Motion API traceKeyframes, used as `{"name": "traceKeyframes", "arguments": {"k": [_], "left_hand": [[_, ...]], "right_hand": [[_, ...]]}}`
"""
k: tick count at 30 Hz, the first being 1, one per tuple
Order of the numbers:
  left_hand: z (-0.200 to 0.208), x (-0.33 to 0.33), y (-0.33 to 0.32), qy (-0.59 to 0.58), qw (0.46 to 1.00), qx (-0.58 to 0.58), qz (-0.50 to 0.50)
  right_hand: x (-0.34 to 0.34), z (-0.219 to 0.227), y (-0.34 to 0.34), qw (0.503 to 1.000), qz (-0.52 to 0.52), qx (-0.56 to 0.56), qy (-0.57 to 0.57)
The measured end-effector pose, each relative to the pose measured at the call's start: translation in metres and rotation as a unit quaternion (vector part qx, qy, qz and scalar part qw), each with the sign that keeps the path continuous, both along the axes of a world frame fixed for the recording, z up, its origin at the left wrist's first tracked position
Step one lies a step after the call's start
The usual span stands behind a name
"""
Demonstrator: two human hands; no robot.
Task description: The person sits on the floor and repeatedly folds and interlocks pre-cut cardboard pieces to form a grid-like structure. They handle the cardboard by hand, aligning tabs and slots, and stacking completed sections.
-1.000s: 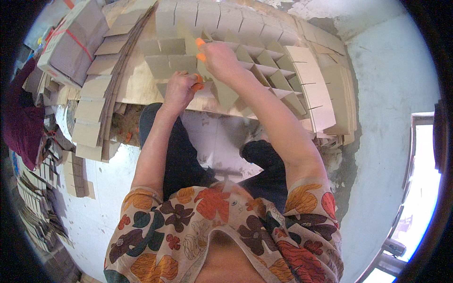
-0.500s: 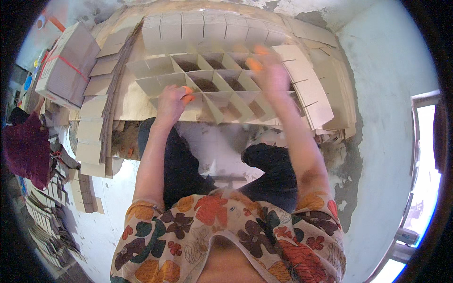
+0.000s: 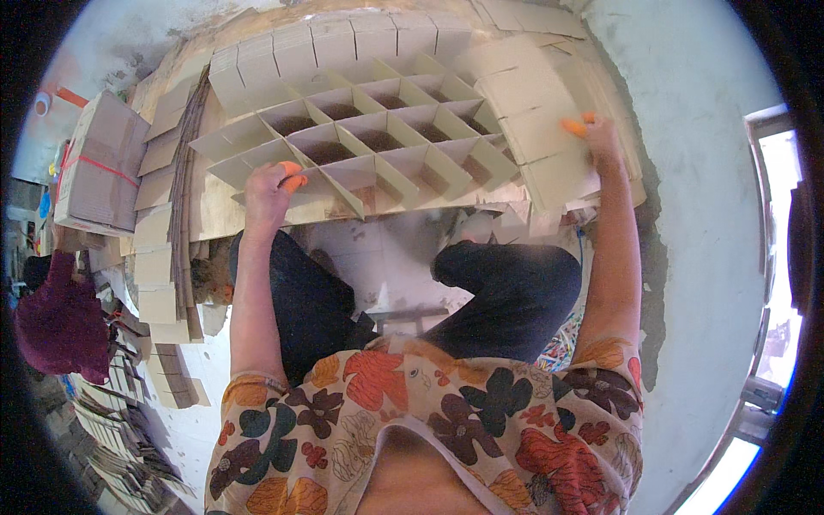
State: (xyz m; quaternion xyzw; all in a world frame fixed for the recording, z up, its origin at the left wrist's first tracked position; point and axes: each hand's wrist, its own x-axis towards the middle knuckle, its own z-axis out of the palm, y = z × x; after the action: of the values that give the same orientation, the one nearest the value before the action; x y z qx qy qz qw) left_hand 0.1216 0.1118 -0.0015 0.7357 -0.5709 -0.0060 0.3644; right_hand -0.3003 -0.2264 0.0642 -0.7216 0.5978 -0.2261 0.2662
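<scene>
A cardboard divider grid of interlocked strips stands on the wooden table in front of me, its cells open at the top. At its near left corner, my left hand pinches the edge of a strip with orange-covered fingertips. Off to the right, my right hand, also with orange fingertip covers, has its fingers closed at the right edge of a slotted cardboard strip on a pile beside the grid. That strip is smeared by motion; how far it is lifted is hard to see.
Behind the grid stands a row of slotted strips. Overlapping cardboard pieces run along the left, next to a taped carton. Another person in a dark red top is at far left. A wall rises on the right.
My right hand has moved from the grid's far right corner rightward to the pile of strips. The left hand keeps hold of the near left corner. The whole view has shifted slightly.
</scene>
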Motion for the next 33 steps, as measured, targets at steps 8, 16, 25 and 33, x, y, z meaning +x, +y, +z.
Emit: {"name": "traceKeyframes", "arguments": {"k": [8, 16, 25, 33], "left_hand": [[0.002, -0.004, -0.001, -0.004, 1.0, -0.013, 0.011], [0.01, -0.004, 0.002, 0.003, 0.999, 0.035, 0.009], [0.029, 0.021, 0.059, -0.086, 0.99, -0.005, 0.112], [0.011, 0.029, 0.056, 0.043, 0.996, -0.007, 0.083]], "right_hand": [[0.039, 0.024, 0.024, 0.978, 0.018, 0.102, -0.179], [0.054, 0.04, 0.038, 0.978, -0.019, -0.03, -0.208], [0.171, 0.083, 0.121, 0.896, 0.282, -0.067, -0.335], [0.308, 0.069, 0.203, 0.88, 0.409, -0.191, -0.15]]}}
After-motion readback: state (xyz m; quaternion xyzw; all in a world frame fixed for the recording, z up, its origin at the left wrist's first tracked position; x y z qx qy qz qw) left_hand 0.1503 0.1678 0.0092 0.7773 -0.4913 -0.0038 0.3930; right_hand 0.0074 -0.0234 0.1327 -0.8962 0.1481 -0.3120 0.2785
